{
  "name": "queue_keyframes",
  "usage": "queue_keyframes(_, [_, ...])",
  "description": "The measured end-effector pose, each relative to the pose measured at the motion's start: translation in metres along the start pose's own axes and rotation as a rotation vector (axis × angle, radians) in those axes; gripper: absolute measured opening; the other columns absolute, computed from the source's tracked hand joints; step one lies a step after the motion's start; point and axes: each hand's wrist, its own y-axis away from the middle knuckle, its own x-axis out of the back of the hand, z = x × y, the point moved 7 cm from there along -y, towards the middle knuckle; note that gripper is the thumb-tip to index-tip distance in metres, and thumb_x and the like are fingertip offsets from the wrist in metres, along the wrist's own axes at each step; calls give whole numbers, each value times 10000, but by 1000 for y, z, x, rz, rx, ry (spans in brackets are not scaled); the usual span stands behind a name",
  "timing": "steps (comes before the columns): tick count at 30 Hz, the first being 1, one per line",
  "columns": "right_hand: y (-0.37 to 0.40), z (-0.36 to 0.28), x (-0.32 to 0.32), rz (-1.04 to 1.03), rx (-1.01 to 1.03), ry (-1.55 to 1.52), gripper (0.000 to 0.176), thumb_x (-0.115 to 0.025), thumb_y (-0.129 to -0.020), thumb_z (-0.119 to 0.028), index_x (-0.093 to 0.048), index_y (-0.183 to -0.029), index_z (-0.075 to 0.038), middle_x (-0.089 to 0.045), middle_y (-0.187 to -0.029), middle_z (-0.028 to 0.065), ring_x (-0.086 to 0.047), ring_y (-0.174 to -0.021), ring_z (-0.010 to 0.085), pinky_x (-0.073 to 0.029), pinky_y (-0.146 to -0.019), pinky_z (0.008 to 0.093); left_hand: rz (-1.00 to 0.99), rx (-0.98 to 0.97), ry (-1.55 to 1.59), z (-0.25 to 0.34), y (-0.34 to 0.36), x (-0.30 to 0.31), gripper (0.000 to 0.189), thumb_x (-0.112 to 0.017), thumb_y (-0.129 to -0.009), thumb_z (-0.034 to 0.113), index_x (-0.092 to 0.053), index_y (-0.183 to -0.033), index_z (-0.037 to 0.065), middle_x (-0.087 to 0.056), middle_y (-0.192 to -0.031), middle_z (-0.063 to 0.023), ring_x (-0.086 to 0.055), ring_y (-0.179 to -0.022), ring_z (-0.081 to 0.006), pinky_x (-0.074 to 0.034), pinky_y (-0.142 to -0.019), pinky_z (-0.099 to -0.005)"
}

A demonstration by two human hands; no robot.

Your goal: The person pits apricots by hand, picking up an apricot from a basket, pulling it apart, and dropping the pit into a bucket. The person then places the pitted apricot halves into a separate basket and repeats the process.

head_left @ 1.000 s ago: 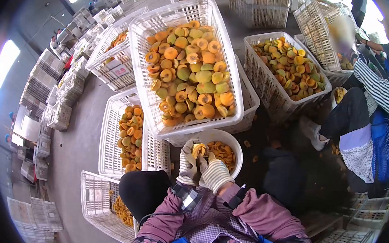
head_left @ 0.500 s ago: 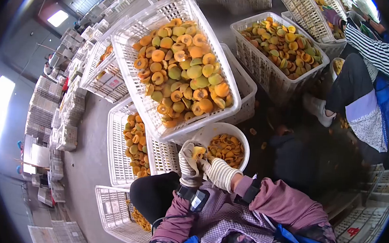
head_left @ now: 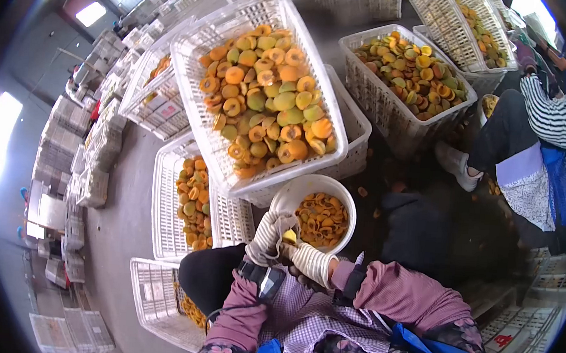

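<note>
My left hand (head_left: 267, 236), in a striped knitted glove, is closed around a yellow peach piece (head_left: 290, 235) at the near rim of a white bucket (head_left: 281, 196). Just beside it, my gloved right hand (head_left: 311, 264) is closed, its fingers curled under and against the left hand. What the right fingers grip is hidden. Curled orange fruit pieces (head_left: 321, 220) lie in the bucket. Beyond the bucket, a white crate (head_left: 230, 181) tilts toward me, full of orange and greenish peach halves (head_left: 271, 103).
Left of my knee stand crates (head_left: 163, 201) with more fruit. Another full crate (head_left: 392, 122) is at the back right. A seated person in a striped sleeve (head_left: 553, 107) works at far right near a tilted crate (head_left: 464, 32). Stacked crates (head_left: 92, 186) line the left.
Both hands have come lower and closer to my lap, still together. The peach piece now shows a yellow face between them. The camera view has shifted slightly.
</note>
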Motion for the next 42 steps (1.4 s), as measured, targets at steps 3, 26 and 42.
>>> queue_keyframes(3, [1, 4, -7, -147, -24, -94, 392, -466, -876, -564, -543, -838, -182, -461, -507, -60, -385, -336, 72, -273, -288, 234, 8, -167, 246, 6, 2, -3, 300, -456, -865, 212, -538, -661, 8, -546, -590, -85, -502, -523, -151, -412, -514, -252])
queue_keyframes(26, [-60, -39, 81, 537, 586, -395, 314, -493, -924, -313, -545, -1083, -47, -590, -827, 55, -538, -697, 138, -463, -621, 267, 99, -464, 8, 68, -108, 10, 404, -611, -776, 53, -463, -1148, -6, -580, -988, -108, -593, -873, -174, -501, -754, -276])
queue_keyframes(42, [-11, -70, 35, 666, 433, 860, 449, -432, -902, -385, -499, -1078, 22, -618, -810, 271, -602, -821, 430, -481, -714, 476, 430, -547, 72, 11, -7, 14, 272, -407, -940, 150, -475, -1143, -18, -531, -1060, -130, -569, -875, -201, -473, -808, -286])
